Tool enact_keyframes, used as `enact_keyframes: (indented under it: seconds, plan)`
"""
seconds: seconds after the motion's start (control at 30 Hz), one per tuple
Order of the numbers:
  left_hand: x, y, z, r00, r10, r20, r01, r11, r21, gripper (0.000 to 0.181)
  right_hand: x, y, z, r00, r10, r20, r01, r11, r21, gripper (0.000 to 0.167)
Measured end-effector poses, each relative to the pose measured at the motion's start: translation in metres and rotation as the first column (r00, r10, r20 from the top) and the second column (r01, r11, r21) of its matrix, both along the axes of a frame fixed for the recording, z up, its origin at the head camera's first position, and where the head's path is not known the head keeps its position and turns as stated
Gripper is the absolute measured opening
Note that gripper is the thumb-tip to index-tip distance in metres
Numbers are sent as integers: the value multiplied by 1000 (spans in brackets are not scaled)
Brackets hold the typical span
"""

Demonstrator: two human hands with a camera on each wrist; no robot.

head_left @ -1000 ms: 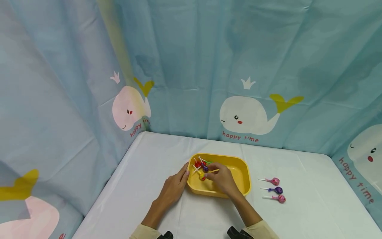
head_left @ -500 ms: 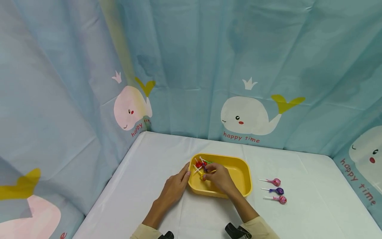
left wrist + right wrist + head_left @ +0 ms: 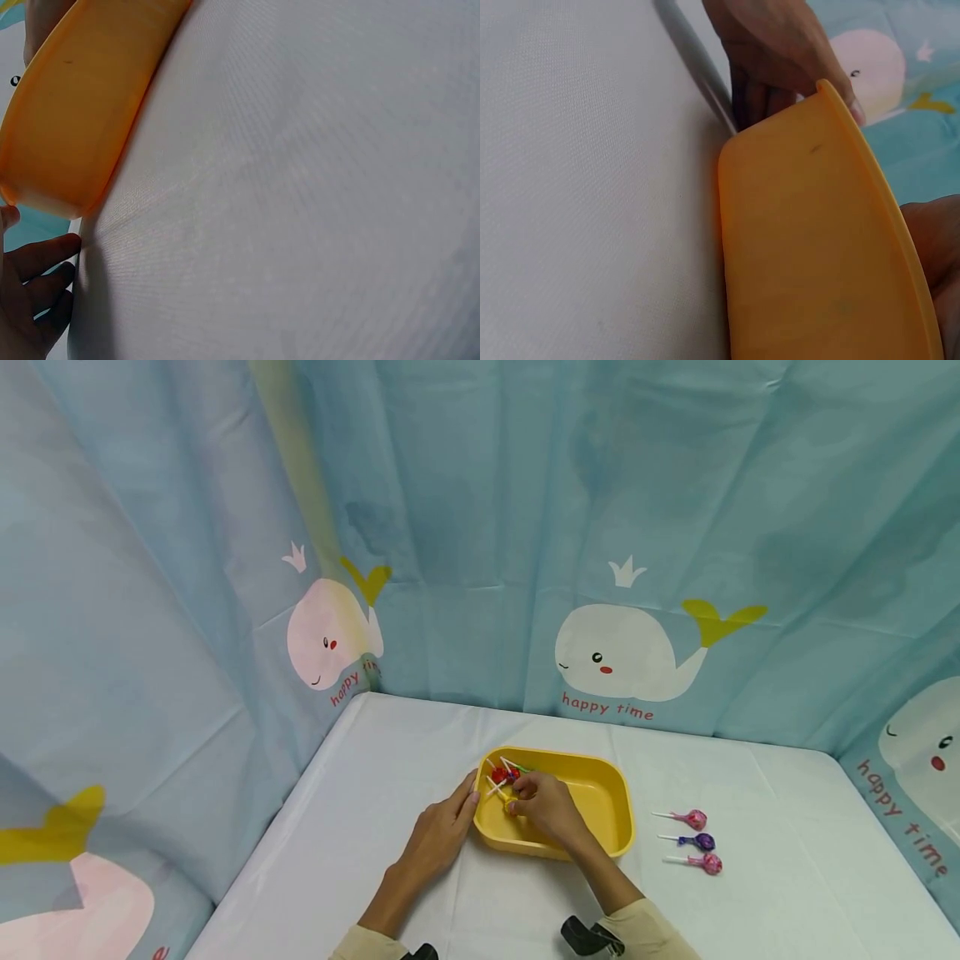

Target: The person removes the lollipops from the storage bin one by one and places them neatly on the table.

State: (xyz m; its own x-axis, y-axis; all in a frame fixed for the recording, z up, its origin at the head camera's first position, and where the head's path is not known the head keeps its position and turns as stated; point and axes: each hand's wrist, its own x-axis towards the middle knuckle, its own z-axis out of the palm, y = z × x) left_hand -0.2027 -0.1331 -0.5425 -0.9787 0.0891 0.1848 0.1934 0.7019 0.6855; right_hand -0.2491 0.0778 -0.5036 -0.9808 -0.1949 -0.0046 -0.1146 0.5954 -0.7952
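Three lollipops (image 3: 704, 842), right of yellow tray (image 3: 603, 806). Left hand (image 3: 441, 828): fingers extended, against tray's left end. Right hand (image 3: 549, 810): inside tray, fingers bent at yellow lollipop (image 3: 507, 801) (grip unclear).

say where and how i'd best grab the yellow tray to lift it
Probably take the yellow tray by its rim at the two short ends, one hand from each side. The walls flare outward toward the rim, so fingers could hook under it. The left hand touches the left end; no hand touches the right end. Lollipops lie inside, so keep it level.
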Motion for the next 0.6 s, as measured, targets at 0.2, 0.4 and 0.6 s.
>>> enact_keyframes:
  seconds: [0.2, 0.4, 0.6]
  plan:
    - [0, 0, 1, 1000, -2, 3, 2, 1000, -1, 59, -2, -2, -1, 1000, 25, -4, -25, 999, 31, 19]
    - [0, 0, 0, 1000, 3, 12, -3, 1000, -13, 58, -1, -4, 1, 999, 33, 3, -33, 999, 41, 16]
    - [1, 0, 0, 1000, 2, 13, -2, 1000, -12, 59, 0, -3, 1, 999, 32, 21, -33, 997, 70, 16]
